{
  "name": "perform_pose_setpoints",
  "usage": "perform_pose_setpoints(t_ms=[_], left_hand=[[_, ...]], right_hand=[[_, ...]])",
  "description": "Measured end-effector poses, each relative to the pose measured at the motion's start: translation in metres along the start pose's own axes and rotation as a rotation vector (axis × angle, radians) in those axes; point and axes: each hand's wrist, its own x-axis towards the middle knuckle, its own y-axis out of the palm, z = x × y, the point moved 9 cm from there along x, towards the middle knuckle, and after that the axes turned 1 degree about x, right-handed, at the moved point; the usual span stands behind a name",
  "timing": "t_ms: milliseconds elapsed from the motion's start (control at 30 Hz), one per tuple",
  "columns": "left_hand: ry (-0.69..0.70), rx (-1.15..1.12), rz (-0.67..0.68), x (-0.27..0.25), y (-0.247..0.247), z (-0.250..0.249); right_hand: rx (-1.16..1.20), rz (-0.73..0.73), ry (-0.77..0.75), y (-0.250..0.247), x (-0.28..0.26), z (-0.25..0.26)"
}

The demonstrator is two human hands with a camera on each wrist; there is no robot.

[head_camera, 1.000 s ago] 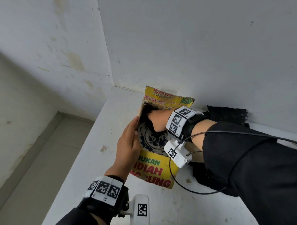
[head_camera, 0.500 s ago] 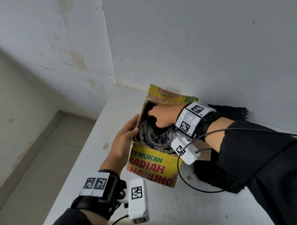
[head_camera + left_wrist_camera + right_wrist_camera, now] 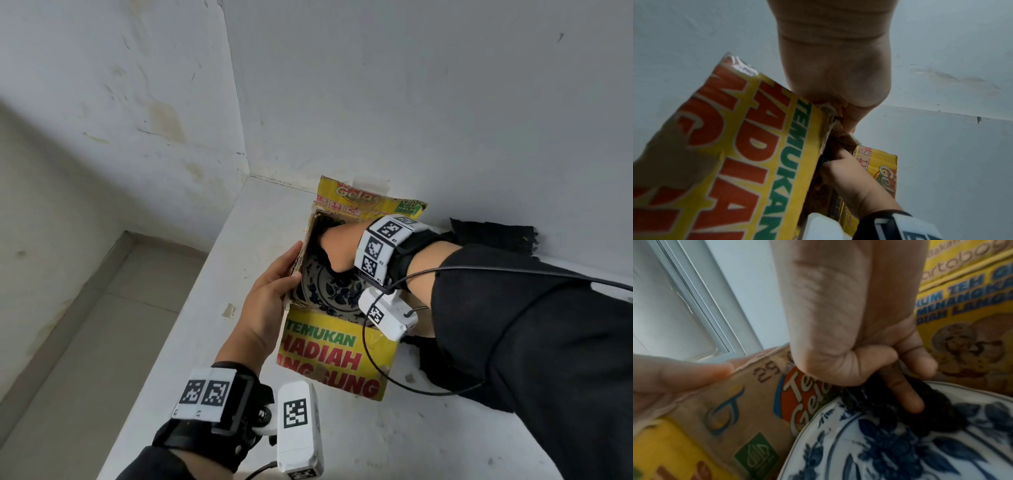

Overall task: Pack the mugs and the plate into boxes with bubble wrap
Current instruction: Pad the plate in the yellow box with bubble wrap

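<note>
Packing at the far corner of our white ledge (image 3: pixel 191 342), we steady the yellow printed cardboard box (image 3: pixel 335 356) with our left hand (image 3: pixel 270 298), thumb and fingers clamped over its left wall. Inside lies the blue-and-white floral ceramic plate (image 3: pixel 329 291), bare-faced. Our right hand (image 3: pixel 337 246), wrist bent down, curls round dark crumpled wrap (image 3: pixel 920 415) on the plate. Pressing hard could crack the plate, we judge; releasing the box could tip it.
</note>
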Motion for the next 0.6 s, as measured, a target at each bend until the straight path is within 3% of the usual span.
perform_pose_setpoints(t_ms=[100, 200, 367, 533, 600], left_hand=[[0.006, 0.019, 0.010, -0.002, 0.001, -0.001], [0.016, 0.024, 0.021, -0.002, 0.003, -0.001], [0.016, 0.009, 0.013, -0.002, 0.003, 0.000], [0.012, 0.017, -0.007, -0.003, 0.002, 0.000], [0.010, 0.026, -0.009, -0.003, 0.001, 0.000]], right_hand=[[0.007, 0.018, -0.007, -0.004, -0.003, 0.001], [-0.193, 0.035, -0.111, -0.006, -0.010, 0.010], [-0.210, -0.110, -0.281, -0.027, -0.036, 0.016], [-0.323, 0.271, -0.134, 0.019, -0.044, -0.004], [-0.312, 0.298, -0.109, 0.028, -0.041, -0.005]])
